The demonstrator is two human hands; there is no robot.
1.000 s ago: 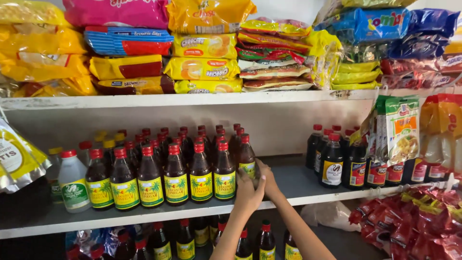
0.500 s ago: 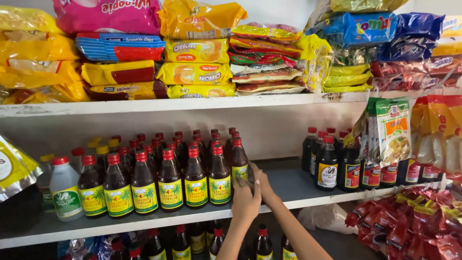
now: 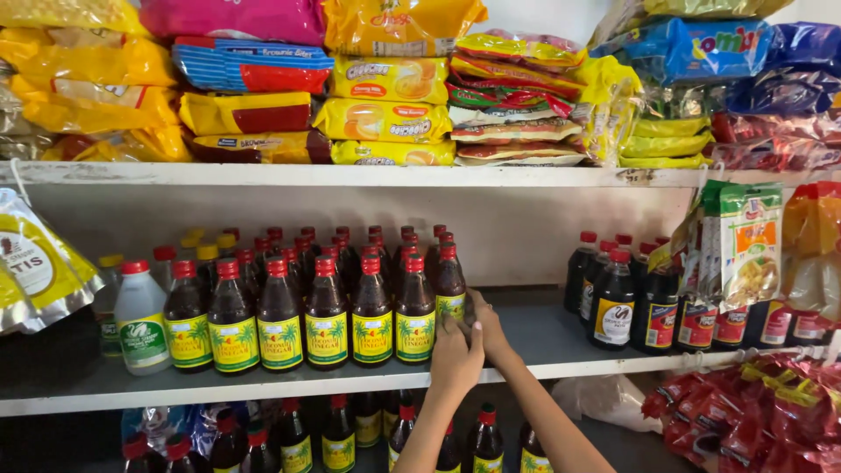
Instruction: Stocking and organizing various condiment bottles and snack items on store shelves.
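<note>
Both hands are at the right end of the front row of dark vinegar bottles on the middle shelf (image 3: 543,337). The left hand (image 3: 455,355) lies with flat, slightly spread fingers against the lower front of the last vinegar bottle (image 3: 449,293), the one with a red cap and a yellow-green label. The right hand (image 3: 488,322) is curved around the right side of the same bottle, but its fingertips are hidden behind, so I cannot tell if it really grips or only touches. The bottle stands upright, touching its neighbour in the row.

To do this well, I think the hands should press low on the bottle, near the base, and slide it slowly, because a push near the neck could tip it into the tightly packed rows (image 3: 333,289) behind and to the left. The two hands should work together, one guiding, one steadying.

To the right, well apart across a bare strip of shelf, stands a group of soy sauce bottles (image 3: 613,298), with hanging seasoning packets (image 3: 745,250) in front of them. At the far left is a white plastic bottle (image 3: 140,320). The upper shelf carries snack packs (image 3: 385,118). Nothing blocks the right side; the crowding is on the left.
</note>
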